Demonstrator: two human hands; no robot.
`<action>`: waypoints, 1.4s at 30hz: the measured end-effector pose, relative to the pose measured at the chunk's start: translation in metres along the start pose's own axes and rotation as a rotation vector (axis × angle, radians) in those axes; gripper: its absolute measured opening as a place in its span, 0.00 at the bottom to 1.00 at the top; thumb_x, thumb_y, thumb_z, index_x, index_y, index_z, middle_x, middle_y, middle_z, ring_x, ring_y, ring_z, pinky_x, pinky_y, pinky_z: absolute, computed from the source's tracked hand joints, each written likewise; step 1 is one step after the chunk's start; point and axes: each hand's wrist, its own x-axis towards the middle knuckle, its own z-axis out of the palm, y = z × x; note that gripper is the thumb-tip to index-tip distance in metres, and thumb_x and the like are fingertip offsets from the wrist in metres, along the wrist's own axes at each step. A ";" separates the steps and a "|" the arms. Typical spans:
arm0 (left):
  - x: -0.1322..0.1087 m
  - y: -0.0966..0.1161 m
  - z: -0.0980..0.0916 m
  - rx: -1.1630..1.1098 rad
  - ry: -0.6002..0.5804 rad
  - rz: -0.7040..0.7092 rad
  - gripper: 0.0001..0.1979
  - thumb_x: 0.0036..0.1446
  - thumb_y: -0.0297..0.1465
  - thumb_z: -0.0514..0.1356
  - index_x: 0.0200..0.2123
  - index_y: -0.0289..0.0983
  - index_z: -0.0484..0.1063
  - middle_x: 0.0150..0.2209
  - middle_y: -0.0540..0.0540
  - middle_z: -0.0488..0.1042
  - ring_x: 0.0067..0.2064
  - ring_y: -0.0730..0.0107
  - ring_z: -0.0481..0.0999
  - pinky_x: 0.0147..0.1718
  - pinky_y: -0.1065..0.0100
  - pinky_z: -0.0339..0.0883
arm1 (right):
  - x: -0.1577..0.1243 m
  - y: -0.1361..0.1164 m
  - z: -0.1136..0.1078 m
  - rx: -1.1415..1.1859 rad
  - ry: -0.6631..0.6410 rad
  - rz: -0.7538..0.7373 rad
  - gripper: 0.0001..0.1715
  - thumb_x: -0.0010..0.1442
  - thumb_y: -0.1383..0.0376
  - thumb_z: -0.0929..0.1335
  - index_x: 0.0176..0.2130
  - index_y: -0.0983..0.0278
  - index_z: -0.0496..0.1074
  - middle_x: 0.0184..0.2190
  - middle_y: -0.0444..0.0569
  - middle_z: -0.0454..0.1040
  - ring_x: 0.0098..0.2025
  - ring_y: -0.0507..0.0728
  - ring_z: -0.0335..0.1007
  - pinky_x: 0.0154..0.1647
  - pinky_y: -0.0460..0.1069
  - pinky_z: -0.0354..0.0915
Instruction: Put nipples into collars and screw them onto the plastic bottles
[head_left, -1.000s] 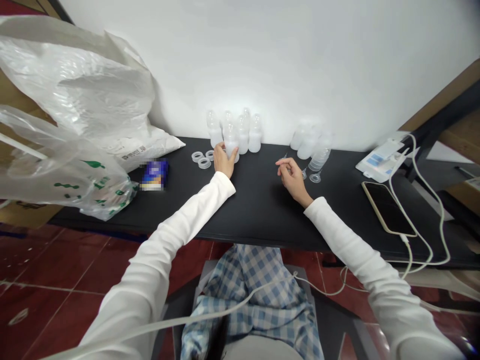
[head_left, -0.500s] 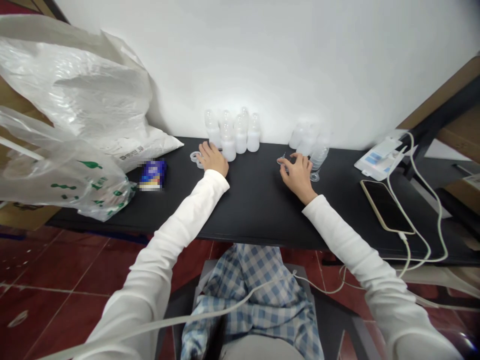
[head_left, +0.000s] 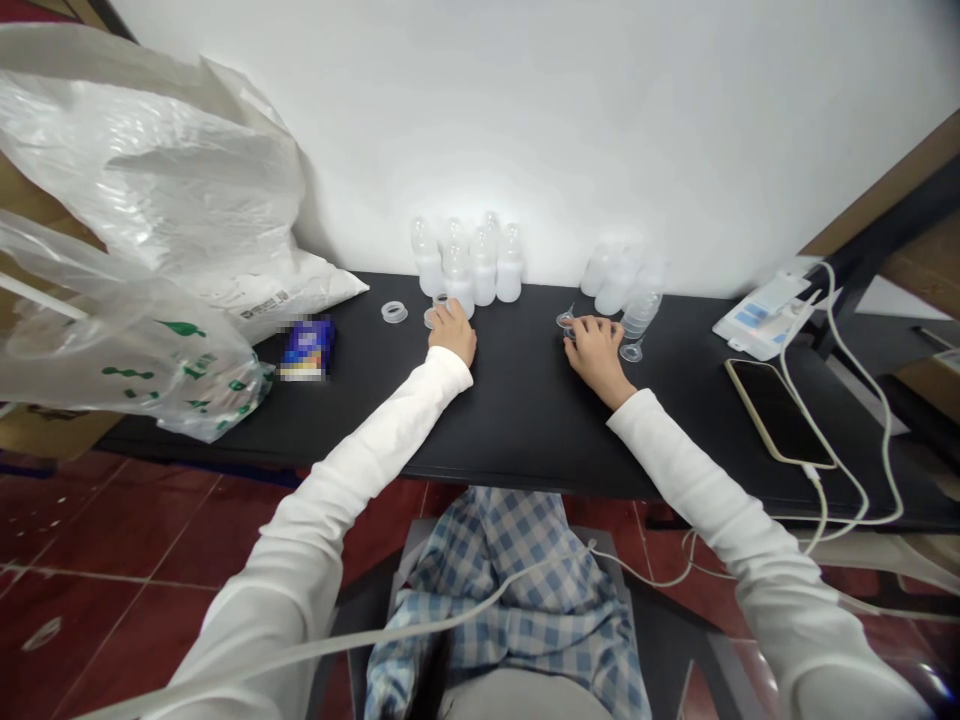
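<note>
My left hand (head_left: 454, 333) is closed at a pale plastic ring (head_left: 431, 318), fingertips on its edge. Just behind stand several small feeding bottles (head_left: 459, 285) with clear domed caps. A pair of similar stacked rings (head_left: 394, 312) lies to the left. My right hand (head_left: 598, 357) has its fingers drawn together over a small clear part under the fingertips, apparently a bottle nipple. One clear nipple (head_left: 565, 318) shows beside the fingers, and a second clear nipple (head_left: 631, 352) sits right of the hand. Behind it are whitish bottle bodies (head_left: 616, 280) and stacked clear domes (head_left: 642, 310).
On the left of the black table (head_left: 517, 430) are a big white sack (head_left: 180, 190), a clear printed bag (head_left: 202, 370) and a blue packet (head_left: 308, 348). A phone (head_left: 778, 412) on a cable and a white power strip (head_left: 761, 318) lie right. A white wall rises behind.
My left hand has moved right, off the stacked rings, to the ring by the bottles. My right hand's fingers have come together and lowered beside the clear nipples.
</note>
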 end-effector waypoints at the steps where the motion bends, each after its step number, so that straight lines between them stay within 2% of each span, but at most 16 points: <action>1: -0.001 0.002 0.002 0.019 -0.005 0.011 0.21 0.57 0.33 0.61 0.51 0.28 0.66 0.51 0.23 0.69 0.60 0.31 0.65 0.56 0.36 0.63 | 0.001 -0.001 -0.001 0.000 -0.013 0.014 0.23 0.65 0.69 0.61 0.57 0.65 0.72 0.49 0.62 0.74 0.51 0.69 0.65 0.56 0.66 0.55; 4: -0.003 0.016 0.003 0.012 -0.039 0.064 0.15 0.55 0.33 0.65 0.43 0.32 0.68 0.46 0.30 0.71 0.54 0.42 0.71 0.56 0.42 0.66 | 0.003 -0.003 -0.007 0.015 -0.044 0.038 0.27 0.65 0.72 0.58 0.59 0.64 0.70 0.49 0.61 0.74 0.50 0.66 0.68 0.59 0.66 0.56; 6: -0.006 0.027 0.004 -0.138 -0.090 0.151 0.13 0.56 0.34 0.66 0.40 0.35 0.68 0.44 0.36 0.73 0.49 0.52 0.73 0.55 0.47 0.68 | 0.005 -0.004 -0.011 0.058 -0.027 0.015 0.27 0.66 0.73 0.57 0.60 0.62 0.68 0.51 0.60 0.74 0.53 0.65 0.70 0.63 0.67 0.54; 8: -0.009 0.038 0.006 -0.374 -0.161 0.152 0.13 0.57 0.37 0.66 0.39 0.37 0.68 0.42 0.41 0.74 0.45 0.61 0.74 0.51 0.54 0.71 | 0.007 -0.006 -0.014 0.160 0.015 -0.035 0.26 0.66 0.72 0.57 0.61 0.62 0.65 0.53 0.59 0.73 0.56 0.64 0.70 0.65 0.66 0.55; 10: -0.010 0.045 0.009 -0.652 -0.243 0.020 0.14 0.58 0.41 0.66 0.39 0.37 0.69 0.40 0.44 0.75 0.42 0.67 0.75 0.46 0.61 0.73 | 0.007 -0.008 -0.014 0.309 0.060 -0.080 0.24 0.65 0.71 0.59 0.60 0.62 0.63 0.55 0.59 0.73 0.57 0.63 0.71 0.62 0.64 0.61; 12: -0.009 0.047 0.011 -0.894 -0.296 -0.170 0.17 0.58 0.45 0.65 0.39 0.37 0.70 0.40 0.44 0.77 0.41 0.69 0.77 0.42 0.64 0.74 | 0.006 -0.010 -0.011 0.473 0.094 -0.105 0.23 0.65 0.68 0.61 0.58 0.63 0.61 0.53 0.60 0.73 0.55 0.63 0.73 0.58 0.62 0.67; 15: -0.002 0.042 0.009 -1.092 -0.279 -0.327 0.19 0.61 0.49 0.61 0.42 0.38 0.70 0.43 0.42 0.79 0.48 0.65 0.80 0.46 0.61 0.76 | 0.004 -0.016 -0.005 0.692 0.104 -0.116 0.23 0.63 0.64 0.66 0.56 0.61 0.58 0.50 0.58 0.75 0.52 0.61 0.75 0.52 0.60 0.72; 18: 0.004 0.037 0.007 -1.122 -0.247 -0.319 0.22 0.64 0.51 0.56 0.44 0.38 0.71 0.49 0.38 0.79 0.56 0.61 0.79 0.53 0.56 0.76 | 0.002 -0.024 -0.004 0.882 0.061 -0.108 0.22 0.62 0.59 0.69 0.51 0.59 0.58 0.47 0.54 0.76 0.48 0.59 0.77 0.48 0.58 0.75; 21: 0.005 0.037 0.008 -1.107 -0.243 -0.280 0.25 0.66 0.53 0.51 0.45 0.37 0.72 0.52 0.36 0.78 0.59 0.59 0.77 0.56 0.52 0.75 | 0.001 -0.031 -0.007 1.044 0.006 -0.067 0.23 0.60 0.52 0.72 0.48 0.58 0.62 0.43 0.50 0.78 0.46 0.58 0.78 0.51 0.57 0.76; 24: 0.002 0.040 0.009 -1.156 -0.249 -0.247 0.23 0.66 0.51 0.54 0.47 0.37 0.72 0.56 0.36 0.77 0.60 0.59 0.77 0.59 0.52 0.73 | 0.002 -0.034 -0.013 1.113 -0.019 -0.007 0.27 0.57 0.46 0.75 0.46 0.58 0.67 0.41 0.48 0.79 0.45 0.57 0.79 0.52 0.56 0.76; 26: -0.001 0.044 0.009 -1.189 -0.280 -0.232 0.22 0.65 0.50 0.58 0.48 0.37 0.73 0.55 0.37 0.78 0.57 0.60 0.79 0.60 0.52 0.72 | 0.003 -0.034 -0.016 1.109 -0.008 0.027 0.27 0.55 0.45 0.75 0.43 0.59 0.71 0.39 0.47 0.79 0.42 0.57 0.79 0.49 0.55 0.76; 28: -0.005 0.048 0.007 -1.204 -0.346 -0.230 0.23 0.63 0.50 0.60 0.50 0.38 0.75 0.48 0.39 0.80 0.53 0.61 0.82 0.59 0.51 0.73 | 0.003 -0.034 -0.018 1.085 0.017 0.054 0.25 0.54 0.44 0.75 0.40 0.60 0.73 0.36 0.46 0.79 0.38 0.56 0.78 0.44 0.53 0.75; 30: -0.009 0.053 0.005 -1.226 -0.422 -0.247 0.24 0.63 0.50 0.62 0.52 0.38 0.76 0.41 0.42 0.81 0.48 0.63 0.83 0.58 0.52 0.74 | 0.002 -0.034 -0.020 1.052 0.045 0.067 0.23 0.55 0.45 0.75 0.37 0.60 0.75 0.32 0.45 0.79 0.34 0.54 0.77 0.39 0.51 0.73; 33: -0.015 0.061 0.002 -1.257 -0.482 -0.284 0.25 0.60 0.48 0.66 0.52 0.37 0.77 0.37 0.45 0.80 0.44 0.66 0.83 0.53 0.56 0.78 | 0.000 -0.034 -0.022 1.012 0.095 0.065 0.20 0.57 0.47 0.75 0.33 0.61 0.76 0.29 0.44 0.79 0.29 0.53 0.73 0.34 0.50 0.69; 38: -0.017 0.062 0.007 -1.197 -0.460 -0.363 0.25 0.58 0.45 0.69 0.52 0.34 0.79 0.34 0.47 0.79 0.34 0.71 0.81 0.44 0.61 0.80 | -0.001 -0.037 -0.024 1.024 0.132 0.025 0.18 0.59 0.49 0.74 0.33 0.61 0.78 0.30 0.45 0.80 0.30 0.53 0.74 0.35 0.50 0.71; 42: -0.015 0.059 0.011 -1.241 -0.399 -0.436 0.17 0.58 0.38 0.70 0.46 0.33 0.81 0.38 0.45 0.81 0.35 0.73 0.79 0.47 0.60 0.79 | -0.002 -0.040 -0.026 1.025 0.140 0.006 0.19 0.63 0.47 0.71 0.38 0.60 0.79 0.35 0.47 0.82 0.33 0.53 0.77 0.39 0.51 0.74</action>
